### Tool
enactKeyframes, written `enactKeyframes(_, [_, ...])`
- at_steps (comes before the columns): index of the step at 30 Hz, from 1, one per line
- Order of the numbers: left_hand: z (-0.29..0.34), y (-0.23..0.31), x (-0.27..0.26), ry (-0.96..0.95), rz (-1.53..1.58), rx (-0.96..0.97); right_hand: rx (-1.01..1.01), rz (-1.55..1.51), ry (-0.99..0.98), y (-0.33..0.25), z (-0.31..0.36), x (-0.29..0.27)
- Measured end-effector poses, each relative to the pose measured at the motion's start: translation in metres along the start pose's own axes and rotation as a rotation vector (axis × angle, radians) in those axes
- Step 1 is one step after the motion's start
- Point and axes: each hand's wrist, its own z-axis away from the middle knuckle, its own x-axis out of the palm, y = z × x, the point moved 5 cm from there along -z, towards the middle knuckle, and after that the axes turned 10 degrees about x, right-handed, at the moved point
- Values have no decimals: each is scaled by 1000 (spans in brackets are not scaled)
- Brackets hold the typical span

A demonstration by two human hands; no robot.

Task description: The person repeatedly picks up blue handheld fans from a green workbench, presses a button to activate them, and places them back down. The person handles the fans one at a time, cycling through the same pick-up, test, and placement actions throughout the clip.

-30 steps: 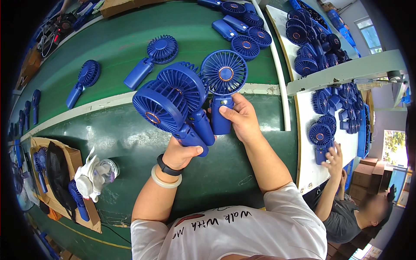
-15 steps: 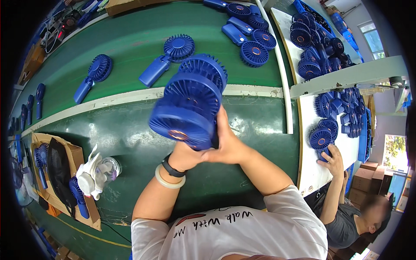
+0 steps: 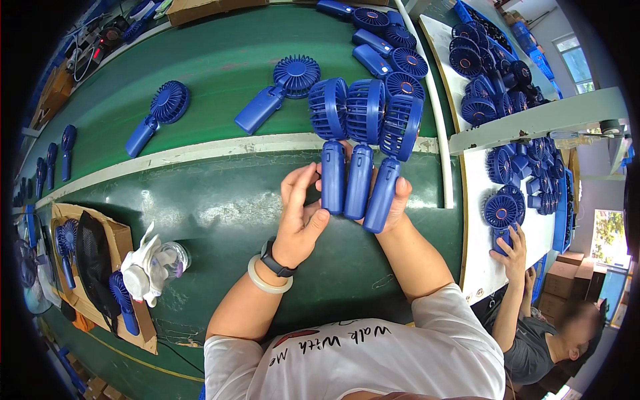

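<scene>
Three blue handheld fans [image 3: 359,181] lie side by side across my right hand [image 3: 395,219], their round caged heads pointing away from me and their handles toward me. The right thumb presses along the rightmost handle, while the fingers pass behind the handles and are mostly hidden. My left hand [image 3: 297,217] is at the left of the leftmost handle, fingers apart and thumb reaching toward its lower end; whether it touches is hard to tell. Beyond the held fans, a single blue fan [image 3: 297,75] rests on the green belt [image 3: 220,73].
More fans cluster at the belt's far right beside a white pipe [image 3: 448,173]. A cardboard tray [image 3: 123,243] with fans, white gloves [image 3: 141,270] and a clear jar [image 3: 177,257] stand left. At right, a co-worker's hand [image 3: 512,250] holds a fan over a white table [image 3: 475,247].
The three fans have turned from a stacked bundle into a side-by-side row, moving right. My left hand has come away from the bundle. Fans on the belt have shifted right.
</scene>
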Motion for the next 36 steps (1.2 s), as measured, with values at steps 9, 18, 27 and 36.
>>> enactKeyframes(9, [4, -10, 0, 29, 128, -49, 61, -137, -22, 4, -2, -3])
enactKeyframes(18, [4, -14, 5, 73, 199, -103, 86, -157, -77, 6, 2, -10])
enactKeyframes(27, [5, -14, 6, 175, 4, -216, 46, -109, 53, 4, -2, -22])
enactKeyframes(36, [-45, 6, -15, 17, -1217, 91, 7, -243, -37, -4, -2, -18])
